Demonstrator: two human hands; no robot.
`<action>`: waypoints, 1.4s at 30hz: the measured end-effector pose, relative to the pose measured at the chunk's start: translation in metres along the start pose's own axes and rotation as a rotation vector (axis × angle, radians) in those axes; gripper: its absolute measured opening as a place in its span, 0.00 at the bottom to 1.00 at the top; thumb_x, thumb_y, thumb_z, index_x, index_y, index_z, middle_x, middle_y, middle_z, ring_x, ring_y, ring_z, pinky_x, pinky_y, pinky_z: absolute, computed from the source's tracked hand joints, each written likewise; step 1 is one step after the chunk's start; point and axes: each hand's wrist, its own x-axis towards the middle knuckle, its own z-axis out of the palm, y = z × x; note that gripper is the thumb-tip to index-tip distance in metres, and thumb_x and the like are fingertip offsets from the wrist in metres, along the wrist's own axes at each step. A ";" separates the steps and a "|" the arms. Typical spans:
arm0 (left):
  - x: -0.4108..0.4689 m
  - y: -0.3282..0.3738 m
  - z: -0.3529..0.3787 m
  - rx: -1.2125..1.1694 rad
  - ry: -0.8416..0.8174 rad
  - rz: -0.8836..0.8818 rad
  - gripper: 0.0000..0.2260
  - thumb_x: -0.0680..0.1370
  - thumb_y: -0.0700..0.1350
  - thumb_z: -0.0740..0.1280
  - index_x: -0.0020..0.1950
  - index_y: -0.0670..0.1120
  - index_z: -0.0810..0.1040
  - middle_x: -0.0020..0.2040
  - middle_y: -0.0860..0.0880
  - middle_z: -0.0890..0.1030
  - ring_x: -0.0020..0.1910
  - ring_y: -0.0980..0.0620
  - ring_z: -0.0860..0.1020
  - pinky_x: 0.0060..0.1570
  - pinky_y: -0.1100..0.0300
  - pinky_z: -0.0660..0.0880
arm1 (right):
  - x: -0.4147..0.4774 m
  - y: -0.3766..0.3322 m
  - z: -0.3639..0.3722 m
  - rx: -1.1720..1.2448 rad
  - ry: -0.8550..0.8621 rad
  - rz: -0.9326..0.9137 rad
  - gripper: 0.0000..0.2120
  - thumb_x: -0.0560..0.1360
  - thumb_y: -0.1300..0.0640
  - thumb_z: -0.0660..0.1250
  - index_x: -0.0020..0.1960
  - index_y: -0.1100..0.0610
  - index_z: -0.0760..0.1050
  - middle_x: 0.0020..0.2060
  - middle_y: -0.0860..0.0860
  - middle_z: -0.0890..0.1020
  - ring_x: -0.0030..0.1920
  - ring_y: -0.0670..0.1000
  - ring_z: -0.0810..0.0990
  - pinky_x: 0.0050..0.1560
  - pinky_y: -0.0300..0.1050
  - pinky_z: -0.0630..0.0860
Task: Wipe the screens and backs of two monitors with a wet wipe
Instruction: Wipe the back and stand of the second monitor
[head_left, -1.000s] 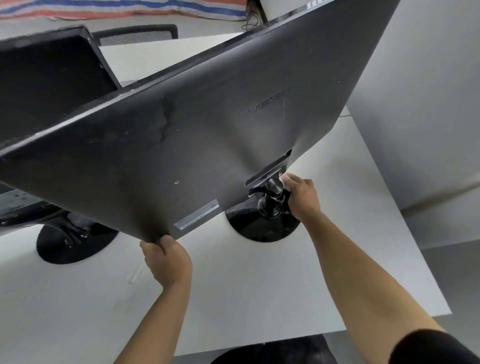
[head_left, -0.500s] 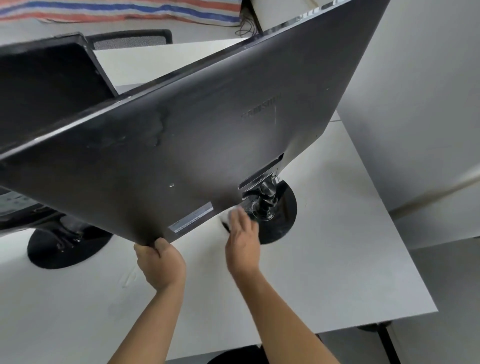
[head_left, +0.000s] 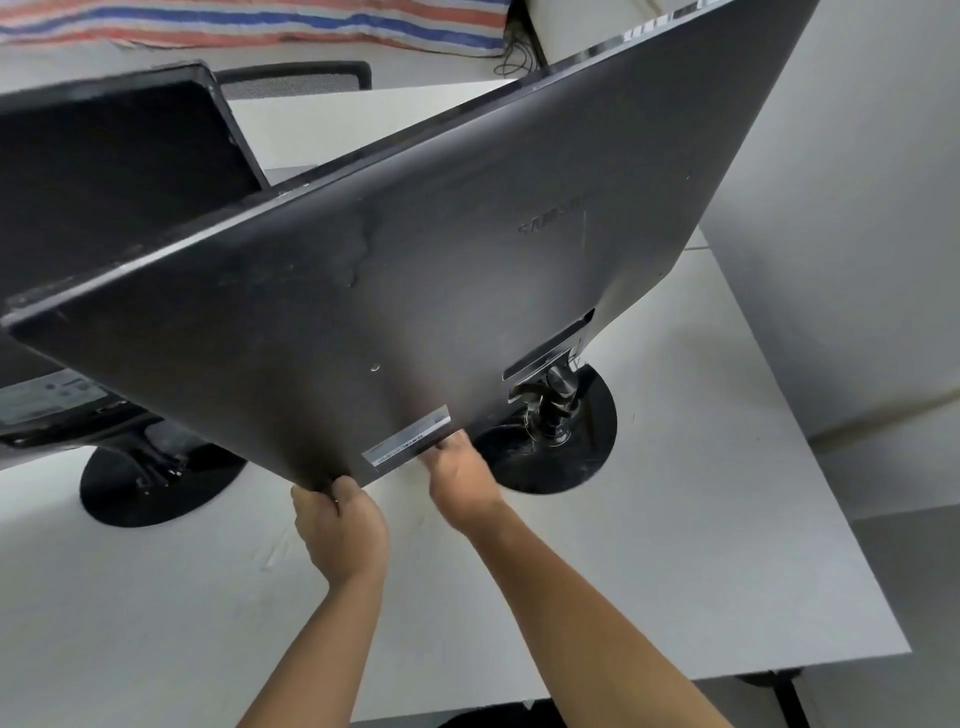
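The tilted monitor, its back turned to the camera on a round base on the white table, is gripped at its lower corner by the curled left hand, while the right hand is tucked under the lower edge, its fingers hidden and its hold not discernible.

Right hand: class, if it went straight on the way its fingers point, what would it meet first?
The bottom edge of the monitor, beside the label; the right hand seems to touch it, though depth is unclear.
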 end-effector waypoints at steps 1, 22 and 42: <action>0.000 0.000 0.001 -0.001 0.000 0.003 0.17 0.79 0.38 0.57 0.68 0.39 0.69 0.65 0.40 0.75 0.52 0.46 0.71 0.53 0.54 0.66 | 0.004 0.003 -0.007 0.033 0.177 0.061 0.19 0.79 0.61 0.57 0.69 0.53 0.71 0.64 0.53 0.71 0.64 0.52 0.71 0.65 0.40 0.66; 0.008 -0.002 0.011 -0.005 0.059 0.042 0.19 0.77 0.40 0.54 0.67 0.38 0.67 0.65 0.38 0.74 0.61 0.38 0.72 0.54 0.55 0.63 | -0.005 0.029 -0.035 -0.860 0.024 -0.259 0.15 0.74 0.69 0.57 0.57 0.61 0.76 0.58 0.59 0.76 0.55 0.61 0.72 0.55 0.53 0.75; 0.013 -0.001 0.016 -0.005 0.094 0.043 0.20 0.78 0.39 0.53 0.70 0.39 0.66 0.68 0.38 0.72 0.64 0.37 0.71 0.55 0.56 0.62 | 0.016 0.020 -0.063 -0.759 -0.012 0.027 0.16 0.73 0.72 0.58 0.59 0.63 0.76 0.55 0.62 0.78 0.56 0.62 0.74 0.53 0.55 0.76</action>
